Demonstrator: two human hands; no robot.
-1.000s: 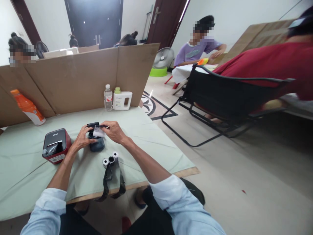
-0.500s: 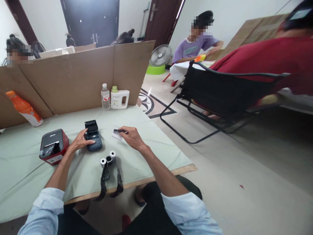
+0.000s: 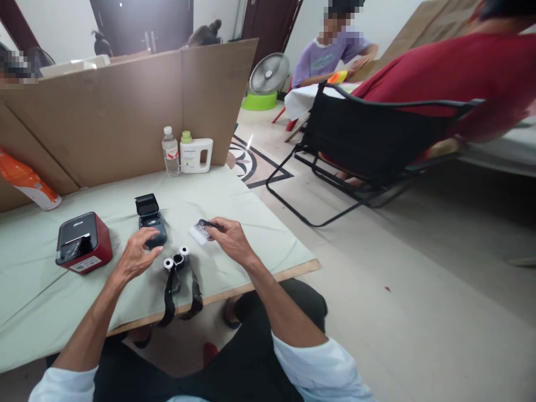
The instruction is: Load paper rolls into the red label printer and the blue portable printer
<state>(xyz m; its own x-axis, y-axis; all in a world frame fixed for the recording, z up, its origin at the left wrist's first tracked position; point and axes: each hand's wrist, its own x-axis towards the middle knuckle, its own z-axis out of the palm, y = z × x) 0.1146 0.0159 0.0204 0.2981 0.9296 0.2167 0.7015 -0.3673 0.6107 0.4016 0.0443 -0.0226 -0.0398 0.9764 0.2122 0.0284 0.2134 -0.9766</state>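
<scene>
A small dark handheld printer (image 3: 156, 224) stands on the green cloth with its lid raised. My left hand (image 3: 137, 254) is just in front of it, fingers spread and nothing between them. Pinched in my right hand (image 3: 229, 239) is a small flat white piece with a dark patterned part (image 3: 201, 231); whether it is a label or a packet, I cannot tell. Between my forearms lie small rolls (image 3: 178, 259), white and black, with black strips (image 3: 170, 304) trailing over the table's near edge.
A red and black box-shaped printer (image 3: 84, 243) stands to the left. Farther back are an orange bottle (image 3: 27, 178), a water bottle (image 3: 171, 153) and a white jug (image 3: 196, 154), before a cardboard screen (image 3: 125, 117). A black folding chair (image 3: 368, 145) and seated people are on the right.
My left hand has come off the handheld printer and drawn back toward me, its fingers spreading. The white piece in my right hand has turned, showing more of its dark pattern. The view has tilted down.
</scene>
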